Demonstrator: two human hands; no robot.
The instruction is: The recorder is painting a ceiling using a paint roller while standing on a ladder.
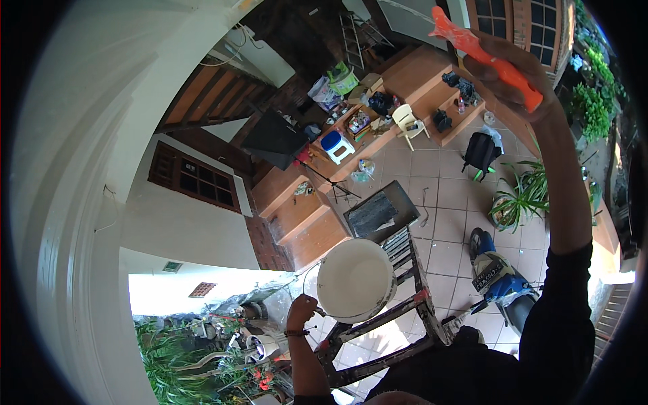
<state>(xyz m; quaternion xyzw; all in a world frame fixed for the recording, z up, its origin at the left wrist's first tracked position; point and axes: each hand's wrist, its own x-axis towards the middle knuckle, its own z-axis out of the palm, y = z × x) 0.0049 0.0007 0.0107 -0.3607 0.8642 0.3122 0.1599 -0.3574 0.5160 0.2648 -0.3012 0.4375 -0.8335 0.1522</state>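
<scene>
Overhead, right hand (511, 75) hides orange handle's (487, 57) middle.

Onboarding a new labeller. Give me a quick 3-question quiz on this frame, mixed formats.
1. True or false: the right hand holds an orange tool raised overhead.
2. The left hand is at: A) the bucket B) the scooter C) the plastic chair.
3. What does the bucket rest on?

Key
1. True: the arm is stretched up and the hand grips the orange handle.
2. A: it grips at the white bucket's rim, apparently its wire handle.
3. The top of a paint-spattered ladder, high above the tiled floor.
</scene>
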